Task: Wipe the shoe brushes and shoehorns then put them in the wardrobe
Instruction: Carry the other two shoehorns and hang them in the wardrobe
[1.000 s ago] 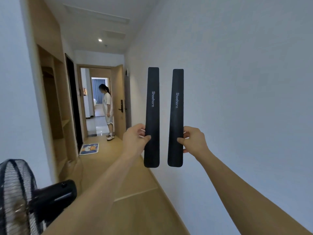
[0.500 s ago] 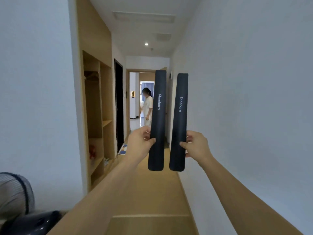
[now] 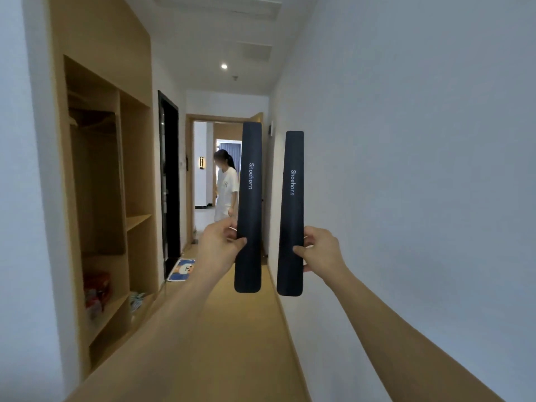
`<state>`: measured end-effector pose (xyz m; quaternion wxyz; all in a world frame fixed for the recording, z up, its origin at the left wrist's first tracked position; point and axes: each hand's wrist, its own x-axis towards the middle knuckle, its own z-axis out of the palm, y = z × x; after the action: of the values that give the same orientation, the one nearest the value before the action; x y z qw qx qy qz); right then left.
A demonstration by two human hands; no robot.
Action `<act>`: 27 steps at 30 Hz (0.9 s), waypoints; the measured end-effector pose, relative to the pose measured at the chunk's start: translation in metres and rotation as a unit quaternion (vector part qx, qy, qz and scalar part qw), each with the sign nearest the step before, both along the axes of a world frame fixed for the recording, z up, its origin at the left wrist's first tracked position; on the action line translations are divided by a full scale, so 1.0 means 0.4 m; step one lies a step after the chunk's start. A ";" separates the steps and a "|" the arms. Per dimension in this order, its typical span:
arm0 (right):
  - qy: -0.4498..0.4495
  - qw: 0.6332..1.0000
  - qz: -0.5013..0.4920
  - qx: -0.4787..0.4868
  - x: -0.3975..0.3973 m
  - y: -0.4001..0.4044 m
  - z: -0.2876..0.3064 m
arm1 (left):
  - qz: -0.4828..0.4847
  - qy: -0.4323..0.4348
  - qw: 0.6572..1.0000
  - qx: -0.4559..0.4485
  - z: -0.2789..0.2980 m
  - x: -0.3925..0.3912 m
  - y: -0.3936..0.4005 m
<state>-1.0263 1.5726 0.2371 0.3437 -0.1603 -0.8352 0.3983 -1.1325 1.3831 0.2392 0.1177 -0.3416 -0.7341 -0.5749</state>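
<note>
The left hand (image 3: pixel 219 245) pinches one shoehorn (image 3: pixel 249 207) and the right hand (image 3: pixel 320 250) pinches the other shoehorn (image 3: pixel 291 213), thumb in front and fingers behind. Both shoehorns stand upright, side by side but apart, in the hallway to the right of the wardrobe (image 3: pixel 116 175). I think the wiping is done for these two and the carrying step is in hand. Next, the person needs to turn left toward the open wooden shelves and place both inside. No brushes are visible.
</note>
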 end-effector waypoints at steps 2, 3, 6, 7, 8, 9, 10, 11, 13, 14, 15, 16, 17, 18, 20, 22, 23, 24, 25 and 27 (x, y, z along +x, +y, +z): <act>0.003 1.000 -0.010 0.012 -0.099 0.062 0.034 | -0.009 0.005 1.000 0.002 0.026 -0.112 0.074; 0.004 1.000 -0.013 0.018 -0.148 0.089 0.047 | -0.017 0.007 1.000 0.004 0.035 -0.163 0.107; 0.006 0.999 -0.019 0.027 -0.283 0.165 0.072 | -0.029 0.023 0.999 0.006 0.056 -0.303 0.192; 0.005 0.999 -0.021 0.025 -0.328 0.191 0.070 | -0.029 0.026 0.999 0.005 0.055 -0.349 0.220; 0.004 0.999 -0.023 0.023 -0.372 0.216 0.065 | -0.028 0.027 0.999 0.004 0.053 -0.393 0.248; 0.004 0.999 -0.022 0.023 -0.415 0.244 0.061 | -0.029 0.027 0.999 0.002 0.051 -0.438 0.275; 0.004 1.000 -0.022 0.022 -0.456 0.269 0.056 | -0.027 0.023 0.999 0.001 0.047 -0.481 0.300; 0.005 1.000 -0.020 0.021 -0.499 0.296 0.050 | -0.025 0.021 0.999 0.001 0.041 -0.524 0.326; 0.007 1.000 -0.013 0.022 -0.585 0.348 0.036 | -0.011 0.024 1.000 -0.003 0.029 -0.607 0.378; 0.009 1.000 -0.007 0.020 -0.628 0.373 0.029 | 0.002 0.026 1.000 -0.006 0.022 -0.643 0.401; 0.011 1.000 -0.002 0.019 -0.672 0.400 0.021 | 0.012 0.027 1.000 -0.007 0.014 -0.681 0.424; 0.012 1.000 0.002 0.019 -0.717 0.428 0.015 | 0.018 0.022 1.000 -0.006 0.006 -0.717 0.447; 0.013 1.000 0.009 0.017 -0.766 0.458 0.010 | 0.019 0.013 1.000 -0.005 0.000 -0.756 0.471; 0.015 1.000 0.019 0.012 -0.814 0.488 0.006 | 0.018 0.001 1.000 -0.006 -0.004 -0.794 0.493; 0.021 0.999 0.043 0.005 -0.914 0.549 0.004 | 0.022 -0.005 1.000 -0.005 -0.004 -0.868 0.540; 0.027 0.998 0.065 0.005 -1.013 0.610 0.010 | 0.046 0.010 0.999 -0.004 0.005 -0.947 0.593; 0.028 0.997 0.074 0.003 -1.062 0.640 0.015 | 0.057 0.012 0.998 -0.002 0.013 -0.985 0.619; 0.026 0.996 0.081 0.002 -1.111 0.669 0.022 | 0.063 0.011 0.998 -0.001 0.022 -1.025 0.645; 0.024 0.996 0.087 0.003 -1.162 0.698 0.031 | 0.068 0.009 0.998 -0.001 0.031 -1.068 0.670; 0.019 0.995 0.102 -0.009 -1.259 0.751 0.047 | 0.076 0.006 0.997 0.001 0.045 -1.150 0.715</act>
<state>-1.5298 1.8731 0.2557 0.3161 -0.0697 -0.8367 0.4417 -1.5926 1.6692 0.2571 0.1656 -0.2877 -0.7569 -0.5629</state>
